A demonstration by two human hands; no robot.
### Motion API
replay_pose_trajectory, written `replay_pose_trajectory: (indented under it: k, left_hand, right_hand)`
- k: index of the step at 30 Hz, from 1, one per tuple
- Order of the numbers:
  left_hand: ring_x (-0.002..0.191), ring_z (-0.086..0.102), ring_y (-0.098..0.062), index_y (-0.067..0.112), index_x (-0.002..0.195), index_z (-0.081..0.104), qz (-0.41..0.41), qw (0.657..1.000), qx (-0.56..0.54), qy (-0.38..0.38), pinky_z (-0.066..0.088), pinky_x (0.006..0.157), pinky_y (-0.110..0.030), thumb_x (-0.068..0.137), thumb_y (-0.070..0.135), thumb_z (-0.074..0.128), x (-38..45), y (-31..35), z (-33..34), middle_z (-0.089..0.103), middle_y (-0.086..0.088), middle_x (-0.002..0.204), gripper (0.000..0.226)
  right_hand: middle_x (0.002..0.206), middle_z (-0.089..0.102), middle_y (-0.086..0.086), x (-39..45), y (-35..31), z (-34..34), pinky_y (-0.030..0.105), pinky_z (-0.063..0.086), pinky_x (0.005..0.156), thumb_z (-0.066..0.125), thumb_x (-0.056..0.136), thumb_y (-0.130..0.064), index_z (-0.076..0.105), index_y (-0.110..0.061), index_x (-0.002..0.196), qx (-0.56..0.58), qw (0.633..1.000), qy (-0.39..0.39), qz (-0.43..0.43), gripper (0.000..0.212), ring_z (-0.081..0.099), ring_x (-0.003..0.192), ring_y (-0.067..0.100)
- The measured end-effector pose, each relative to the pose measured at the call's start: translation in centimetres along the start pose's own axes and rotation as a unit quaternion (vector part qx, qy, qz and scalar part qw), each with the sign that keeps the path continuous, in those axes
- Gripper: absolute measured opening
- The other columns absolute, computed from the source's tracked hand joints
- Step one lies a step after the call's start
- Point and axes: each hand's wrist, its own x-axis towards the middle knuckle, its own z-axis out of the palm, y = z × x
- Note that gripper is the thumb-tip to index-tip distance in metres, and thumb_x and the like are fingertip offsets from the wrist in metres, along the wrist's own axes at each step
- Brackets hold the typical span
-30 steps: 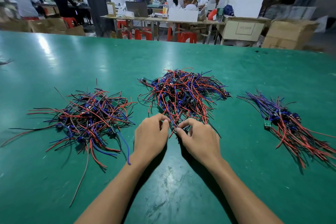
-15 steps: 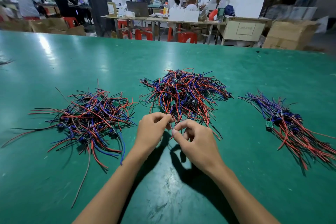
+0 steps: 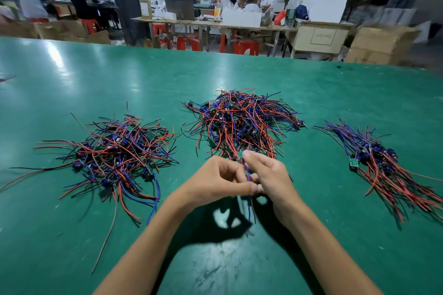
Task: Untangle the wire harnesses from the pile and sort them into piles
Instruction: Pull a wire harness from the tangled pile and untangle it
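Observation:
Three heaps of red, blue and black wire harnesses lie on the green table (image 3: pixel 239 258). The tangled middle pile (image 3: pixel 239 120) sits just beyond my hands. A loose left pile (image 3: pixel 115 155) spreads to the left, and a straighter right pile (image 3: pixel 383 165) lies to the right. My left hand (image 3: pixel 215 182) and my right hand (image 3: pixel 271 175) are raised together above the table, both pinching one harness (image 3: pixel 248 177) whose blue wire hangs down between them. Its upper end still runs into the middle pile's near edge.
Small green circuit boards show among the wires, one at the right pile's near-left edge (image 3: pixel 353 163). Beyond the table's far edge stand workbenches, red stools (image 3: pixel 245 46), cardboard boxes (image 3: pixel 381 43) and several people.
Both hands have lifted off the table and drawn back toward me from the middle pile's edge, pulling a harness up with them; its blue wire now dangles between the hands.

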Motion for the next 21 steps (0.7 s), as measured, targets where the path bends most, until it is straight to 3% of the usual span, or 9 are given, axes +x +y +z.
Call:
replay_pose_trajectory:
  k: [3, 5, 7, 10, 13, 16, 19, 21]
  left_hand:
    - [0.048, 0.041, -0.007, 0.013, 0.060, 0.067, -0.022, 0.998, 0.043, -0.040, 0.030, 0.050, -0.017, 0.083, 0.020, 0.080, -0.2, 0.0, 0.2, 0.052, 0.000, 0.051, 0.026]
    - [0.045, 0.044, -0.008, 0.016, 0.063, 0.070, -0.052, 0.995, 0.078, -0.017, 0.034, 0.046, -0.017, 0.088, 0.040, 0.075, -0.1, 0.0, 0.2, 0.054, 0.003, 0.050, 0.035]
    - [0.042, 0.049, -0.012, 0.016, 0.071, 0.072, -0.101, 0.992, 0.065, 0.040, 0.036, 0.040, -0.019, 0.097, 0.056, 0.057, 0.1, 0.0, 0.2, 0.057, 0.001, 0.052, 0.050]
    - [0.042, 0.054, -0.016, 0.011, 0.086, 0.070, -0.122, 0.984, -0.001, 0.131, 0.035, 0.037, -0.022, 0.103, 0.053, 0.042, 0.3, 0.1, -0.1, 0.065, -0.006, 0.061, 0.053]
    - [0.050, 0.059, -0.017, 0.013, 0.096, 0.078, -0.094, 0.976, -0.063, 0.185, 0.043, 0.042, -0.024, 0.100, 0.048, 0.054, 0.2, 0.4, -0.3, 0.071, -0.013, 0.076, 0.042]
    - [0.051, 0.059, -0.017, 0.012, 0.096, 0.081, -0.094, 0.970, -0.112, 0.196, 0.048, 0.044, -0.024, 0.096, 0.041, 0.063, 0.2, 0.8, -0.6, 0.071, -0.015, 0.078, 0.034]
    - [0.053, 0.061, -0.018, 0.017, 0.083, 0.081, -0.107, 0.963, -0.141, 0.203, 0.045, 0.050, -0.024, 0.098, 0.039, 0.060, 0.1, 1.0, -1.1, 0.069, -0.007, 0.073, 0.034]
    - [0.054, 0.060, -0.015, 0.025, 0.077, 0.080, -0.114, 0.964, -0.146, 0.189, 0.043, 0.053, -0.024, 0.096, 0.043, 0.059, 0.2, 1.1, -1.3, 0.067, 0.002, 0.069, 0.034]
  right_hand:
    - [0.088, 0.079, -0.003, 0.2, 0.1, -0.3, 0.021, 0.052, 0.053, 0.073, 0.091, -0.022, 0.068, -0.020, 0.118, 0.018, 1.000, 0.007, 0.009, 0.028, 0.057, 0.062, 0.013]
    - [0.082, 0.076, 0.000, 0.3, 0.0, -0.7, 0.019, 0.049, 0.050, 0.076, 0.086, -0.019, 0.074, -0.023, 0.113, 0.036, 0.999, 0.005, 0.017, 0.027, 0.055, 0.054, 0.010]
    - [0.078, 0.074, 0.001, 0.2, -0.2, -1.0, 0.016, 0.047, 0.046, 0.077, 0.084, -0.019, 0.076, -0.024, 0.111, 0.068, 0.997, -0.023, 0.024, 0.028, 0.056, 0.049, 0.008]
    - [0.090, 0.077, 0.000, -0.1, -0.3, -1.3, 0.015, 0.048, 0.053, 0.079, 0.083, -0.021, 0.076, -0.024, 0.115, 0.059, 0.996, -0.073, -0.002, 0.032, 0.060, 0.058, 0.006]
    - [0.084, 0.075, -0.001, -0.8, -0.3, -0.8, 0.016, 0.045, 0.056, 0.082, 0.082, -0.013, 0.079, -0.023, 0.110, -0.052, 0.989, -0.079, -0.113, 0.029, 0.062, 0.066, 0.005]
    - [0.079, 0.074, -0.011, -1.4, -0.2, -0.1, 0.013, 0.043, 0.058, 0.086, 0.079, -0.014, 0.075, -0.026, 0.109, -0.185, 0.954, -0.053, -0.228, 0.034, 0.063, 0.066, -0.002]
    - [0.074, 0.075, -0.006, -2.0, -0.3, 0.3, 0.024, 0.042, 0.057, 0.072, 0.083, -0.025, 0.065, -0.027, 0.112, -0.146, 0.955, -0.036, -0.257, 0.029, 0.057, 0.056, 0.002]
    - [0.062, 0.070, 0.003, -1.7, -0.6, 0.1, 0.029, 0.038, 0.057, 0.065, 0.086, -0.032, 0.064, -0.027, 0.106, -0.094, 0.967, 0.032, -0.236, 0.021, 0.050, 0.047, 0.003]
